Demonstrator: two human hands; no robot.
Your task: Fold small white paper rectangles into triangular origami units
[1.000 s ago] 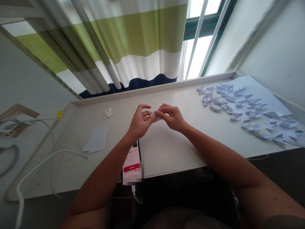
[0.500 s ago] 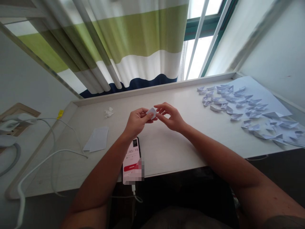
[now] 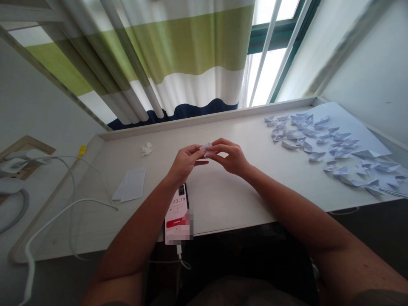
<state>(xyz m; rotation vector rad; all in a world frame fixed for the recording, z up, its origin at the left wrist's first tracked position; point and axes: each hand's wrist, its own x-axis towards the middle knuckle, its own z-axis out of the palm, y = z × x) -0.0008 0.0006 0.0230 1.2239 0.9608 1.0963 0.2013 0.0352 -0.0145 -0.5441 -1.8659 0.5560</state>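
A small folded piece of white paper (image 3: 205,146) is pinched between my two hands above the middle of the desk. My left hand (image 3: 186,161) grips its left side, thumb on top. On the other side, the fingers and thumb of my right hand (image 3: 228,155) close on the paper's right edge. Fingers cover much of the piece, so its exact folded shape is hidden. Several folded paper boats (image 3: 299,136) lie spread over the right part of the desk.
Flat white paper slips (image 3: 132,185) lie at the left, below a crumpled tissue (image 3: 147,149). A phone (image 3: 177,216) on a charging cable rests at the desk's front edge, beneath my left forearm. White cables (image 3: 72,204) cross the left end. A large white sheet (image 3: 353,123) lies under some boats.
My right hand has closed in from the right and now pinches the paper, where before its fingers were spread beside it. The paper has tilted in my left hand.
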